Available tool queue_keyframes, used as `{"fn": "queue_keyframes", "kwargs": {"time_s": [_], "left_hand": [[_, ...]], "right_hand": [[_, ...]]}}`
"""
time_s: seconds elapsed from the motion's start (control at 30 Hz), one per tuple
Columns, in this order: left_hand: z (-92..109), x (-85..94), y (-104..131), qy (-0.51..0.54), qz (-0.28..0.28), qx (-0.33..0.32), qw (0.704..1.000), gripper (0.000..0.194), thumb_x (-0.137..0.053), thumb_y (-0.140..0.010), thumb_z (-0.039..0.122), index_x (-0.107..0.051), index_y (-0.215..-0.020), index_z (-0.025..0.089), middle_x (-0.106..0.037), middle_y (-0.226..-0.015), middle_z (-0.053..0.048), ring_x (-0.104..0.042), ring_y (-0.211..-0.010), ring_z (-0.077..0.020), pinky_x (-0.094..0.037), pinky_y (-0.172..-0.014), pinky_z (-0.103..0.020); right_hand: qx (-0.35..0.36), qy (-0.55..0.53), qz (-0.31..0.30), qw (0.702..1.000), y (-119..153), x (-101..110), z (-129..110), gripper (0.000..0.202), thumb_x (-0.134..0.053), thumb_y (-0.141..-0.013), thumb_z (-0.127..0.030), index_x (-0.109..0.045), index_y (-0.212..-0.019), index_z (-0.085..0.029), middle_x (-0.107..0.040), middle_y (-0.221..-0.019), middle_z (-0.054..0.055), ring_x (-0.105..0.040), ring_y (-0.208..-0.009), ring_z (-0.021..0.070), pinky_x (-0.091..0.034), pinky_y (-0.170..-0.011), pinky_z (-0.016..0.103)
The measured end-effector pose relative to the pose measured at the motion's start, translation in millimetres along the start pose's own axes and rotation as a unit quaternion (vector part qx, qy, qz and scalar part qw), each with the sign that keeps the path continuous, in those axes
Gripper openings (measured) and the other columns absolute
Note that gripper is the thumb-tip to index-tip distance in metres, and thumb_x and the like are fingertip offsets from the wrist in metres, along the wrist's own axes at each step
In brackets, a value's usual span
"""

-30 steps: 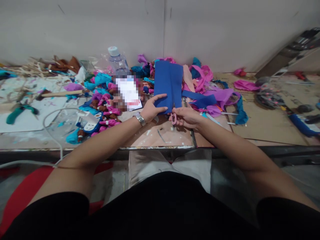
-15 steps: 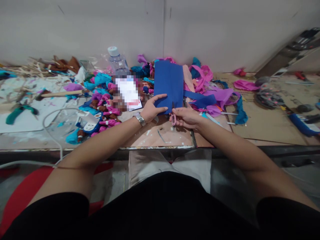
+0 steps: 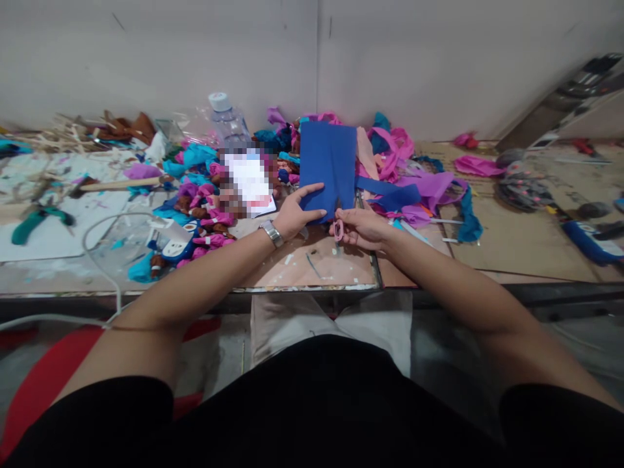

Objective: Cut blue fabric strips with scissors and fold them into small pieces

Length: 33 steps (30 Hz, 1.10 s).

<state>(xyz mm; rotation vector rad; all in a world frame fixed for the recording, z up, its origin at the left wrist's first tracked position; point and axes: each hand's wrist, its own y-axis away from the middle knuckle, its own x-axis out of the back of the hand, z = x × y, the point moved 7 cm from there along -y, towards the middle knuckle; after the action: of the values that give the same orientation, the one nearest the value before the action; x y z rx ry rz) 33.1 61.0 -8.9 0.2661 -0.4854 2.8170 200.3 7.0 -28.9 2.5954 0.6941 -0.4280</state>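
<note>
Gripping scissors (image 3: 340,232): right hand (image 3: 359,227), curled
Left hand (image 3: 294,213): thumb spread on blue cloth (image 3: 324,159), hold unclear
Table (image 3: 331,268): cloth-littered
Wall (image 3: 414,58): 12 o'clock

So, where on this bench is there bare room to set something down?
Mainly the brown cardboard, between the teal strip and the blue object. A smaller, littered patch lies this side of the right hand and its scissors. Crowded: around the phone and bottle, amid cloth bundles.
</note>
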Motion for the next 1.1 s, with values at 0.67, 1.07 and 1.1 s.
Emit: {"fn": "queue_keyframes", "kwargs": {"time_s": [0.67,1.07,1.1], "left_hand": [[-0.9,-7.0,4.7,0.018,-0.022,0.008,1.000,0.080,-0.092,-0.070,0.038,-0.065,-0.144,0.024,-0.066,-0.147,-0.012,-0.068,-0.128,-0.0320,-0.057,-0.113,-0.051],[-7.6,4.1,-1.1,0.006,0.042,0.021,0.999,0.060,-0.085,-0.078,0.038,-0.069,-0.134,0.023,-0.068,-0.142,-0.010,-0.065,-0.130,-0.0294,-0.052,-0.118,-0.051],[-7.8,3.4,-1.0,0.010,0.037,0.021,0.999,0.062,-0.086,-0.076,0.035,-0.069,-0.135,0.023,-0.068,-0.142,-0.010,-0.065,-0.129,-0.0294,-0.053,-0.117,-0.051]], "right_hand": [[-0.006,0.022,0.038,0.999,-1.4,4.3,-1.1,0.040,-0.054,-0.111,-0.030,-0.070,-0.081,-0.009,-0.075,-0.066,0.009,-0.059,-0.041,0.0069,-0.046,-0.036,0.013],[0.008,0.004,0.016,1.000,-0.1,1.9,-1.8,0.032,-0.056,-0.110,-0.033,-0.066,-0.088,-0.013,-0.077,-0.073,0.009,-0.063,-0.046,0.0097,-0.047,-0.037,0.015],[0.010,0.004,0.015,1.000,-0.5,2.5,-1.7,0.032,-0.055,-0.110,-0.033,-0.067,-0.088,-0.012,-0.078,-0.075,0.009,-0.063,-0.046,0.0095,-0.047,-0.037,0.015]]}}
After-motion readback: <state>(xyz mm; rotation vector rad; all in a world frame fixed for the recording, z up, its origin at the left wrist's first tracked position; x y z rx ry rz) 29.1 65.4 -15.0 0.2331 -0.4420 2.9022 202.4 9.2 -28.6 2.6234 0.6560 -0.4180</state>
